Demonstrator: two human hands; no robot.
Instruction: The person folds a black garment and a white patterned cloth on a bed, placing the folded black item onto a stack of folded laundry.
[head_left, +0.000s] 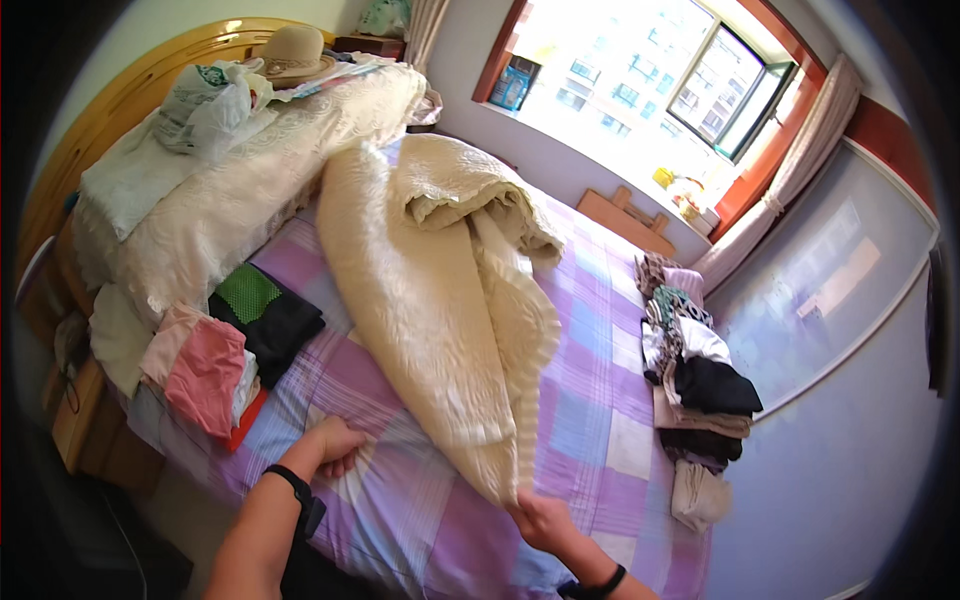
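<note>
A cream quilted bedspread with a ruffled edge lies bunched and partly folded across the bed. My right hand grips its narrow near corner. To the left, my left hand rests at the purple and blue checked sheet, fingers curled; whether it pinches the fabric cannot be told. Beyond that hand sit folded pink clothes, and a folded black garment with a green mesh patch lies beside them.
Folded clothes line the bed's right edge. At the headboard, a lace-covered heap bears a plastic bag and a brimmed hat. A wooden nightstand stands at the left. An open window is behind the bed.
</note>
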